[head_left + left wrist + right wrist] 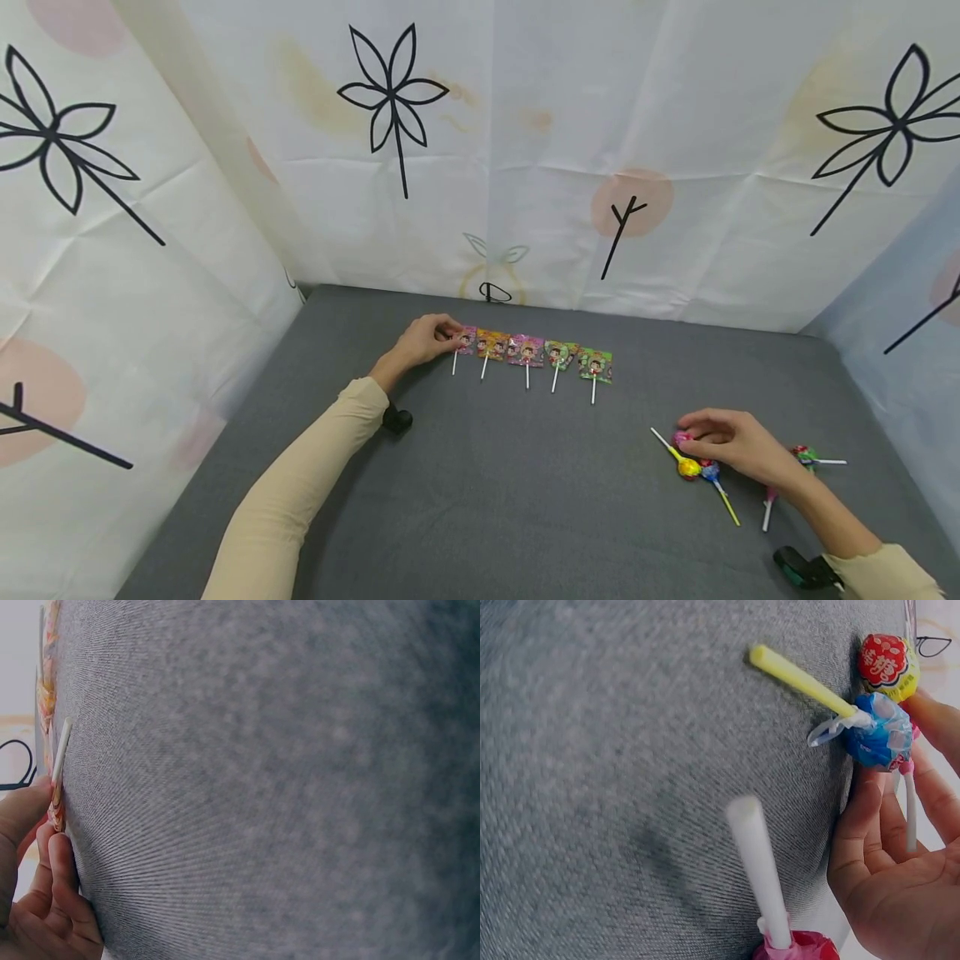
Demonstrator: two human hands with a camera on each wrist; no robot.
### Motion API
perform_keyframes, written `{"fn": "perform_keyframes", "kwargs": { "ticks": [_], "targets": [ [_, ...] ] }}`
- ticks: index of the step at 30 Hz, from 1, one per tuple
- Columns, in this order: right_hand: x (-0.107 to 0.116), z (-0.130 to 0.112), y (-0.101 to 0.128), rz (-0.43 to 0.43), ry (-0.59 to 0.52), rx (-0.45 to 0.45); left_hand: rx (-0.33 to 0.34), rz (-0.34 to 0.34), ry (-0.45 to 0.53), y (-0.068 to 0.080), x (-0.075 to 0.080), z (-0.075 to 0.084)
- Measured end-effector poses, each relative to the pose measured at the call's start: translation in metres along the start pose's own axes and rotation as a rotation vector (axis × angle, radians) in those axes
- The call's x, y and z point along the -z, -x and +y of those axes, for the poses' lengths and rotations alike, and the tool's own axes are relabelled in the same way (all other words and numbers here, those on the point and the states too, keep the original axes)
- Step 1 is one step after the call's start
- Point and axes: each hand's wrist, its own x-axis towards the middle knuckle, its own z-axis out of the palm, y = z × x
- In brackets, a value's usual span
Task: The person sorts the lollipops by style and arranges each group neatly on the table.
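My left hand (424, 341) is at the left end of a row of flat-packed lollipops. It pinches the edge of the leftmost one, a pink-wrapped lollipop (467, 339), whose white stick shows in the left wrist view. Over on the right, my right hand (738, 443) holds a round pink lollipop (682, 437) between thumb and fingers. Its white stick (910, 814) hangs in front of the palm in the right wrist view. A yellow-and-red lollipop (687, 468) and a blue lollipop (710, 472) with a yellow stick lie against that hand's fingers.
Right of the left hand, the row continues with an orange packet (492, 343), a pink packet (526, 349) and green packets (596, 364). Beside my right wrist lie a green-and-red lollipop (806, 454) and a partly hidden pink one (771, 495). Patterned cloth (555, 150) hangs behind the grey table (480, 500).
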Motion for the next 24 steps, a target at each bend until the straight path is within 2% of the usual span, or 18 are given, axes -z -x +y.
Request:
{"fn": "perform_keyframes", "kwargs": {
  "ticks": [6, 14, 24],
  "targets": [
    [0.001, -0.001, -0.001, 0.007, 0.023, 0.012, 0.007, -0.001, -0.015, 0.0, 0.0, 0.001],
    [0.006, -0.01, -0.006, 0.113, 0.082, -0.001, 0.01, -0.004, -0.009, 0.0, 0.001, 0.003],
    [-0.004, -0.024, -0.018, 0.095, -0.017, 0.057, 0.007, -0.01, -0.011, 0.0, 0.001, 0.002]
  ]
}}
